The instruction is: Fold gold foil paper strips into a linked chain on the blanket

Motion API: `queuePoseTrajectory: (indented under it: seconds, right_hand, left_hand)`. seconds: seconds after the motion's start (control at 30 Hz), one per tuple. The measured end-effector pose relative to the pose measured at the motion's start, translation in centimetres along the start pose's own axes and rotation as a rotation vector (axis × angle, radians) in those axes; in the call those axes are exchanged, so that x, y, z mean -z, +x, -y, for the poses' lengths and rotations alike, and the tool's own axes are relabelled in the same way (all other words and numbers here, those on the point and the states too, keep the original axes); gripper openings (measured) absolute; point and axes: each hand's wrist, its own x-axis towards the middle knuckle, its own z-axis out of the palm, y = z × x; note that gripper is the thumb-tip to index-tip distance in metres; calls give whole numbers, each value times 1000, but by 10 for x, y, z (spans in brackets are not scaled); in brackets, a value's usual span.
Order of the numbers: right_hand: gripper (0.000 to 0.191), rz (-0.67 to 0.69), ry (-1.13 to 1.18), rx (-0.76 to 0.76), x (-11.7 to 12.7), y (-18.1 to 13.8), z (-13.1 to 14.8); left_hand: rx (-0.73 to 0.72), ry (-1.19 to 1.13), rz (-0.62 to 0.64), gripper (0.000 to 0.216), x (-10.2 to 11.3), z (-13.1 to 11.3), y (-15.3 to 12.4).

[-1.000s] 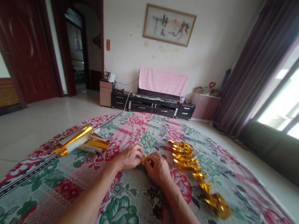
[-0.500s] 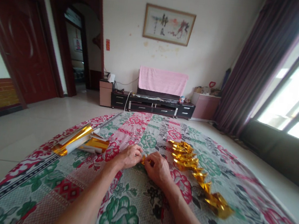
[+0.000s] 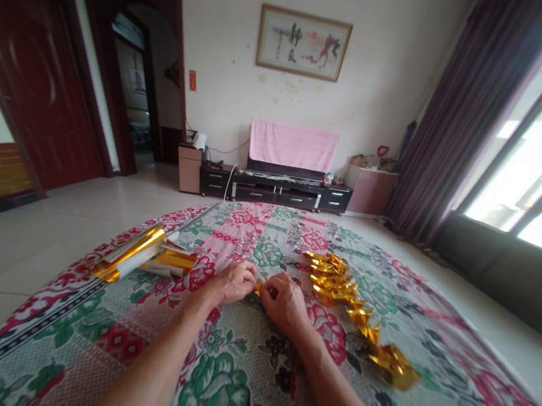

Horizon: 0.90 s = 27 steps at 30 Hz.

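Note:
Between my two hands, low over the cloth, is a small piece of gold foil paper (image 3: 258, 287); most of it is hidden by the fingers. My left hand (image 3: 235, 283) is closed at its left side, fingertips bent down onto it. From the other side my right hand (image 3: 285, 303) pinches the same piece with curled fingers. To the right, folded gold paper shapes (image 3: 333, 283) lie in a slanting row that runs toward me. Left of my hands rest loosely rolled gold foil sheets (image 3: 134, 255) with white backs.
A flowered cloth (image 3: 213, 392) in red, green and grey spreads under everything. Beyond its far edge stand a low black TV cabinet (image 3: 276, 195) and a pink cloth (image 3: 292, 144) draped over something. A purple curtain (image 3: 466, 122) hangs by the window at right.
The view has shifted very slightly. Both hands stay at the same spot with the gold foil paper, and a little more of it shows between them.

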Motion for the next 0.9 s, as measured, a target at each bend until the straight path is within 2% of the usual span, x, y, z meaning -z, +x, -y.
queuePoseTrajectory:
  seconds: [0.5,0.67,0.9]
  right_hand:
    - [18,10,15,-2,2,1,0]
    - [16,55,114,66,8,1,-7]
    - [13,73,224,50,10,0,-17]
  left_hand:
    - [46,23,-31,14,-1,-7,-2]
    - [38,34,-55,14,-2,-11,-4]
    - [50,79,-80,12,-4,-12,-5]
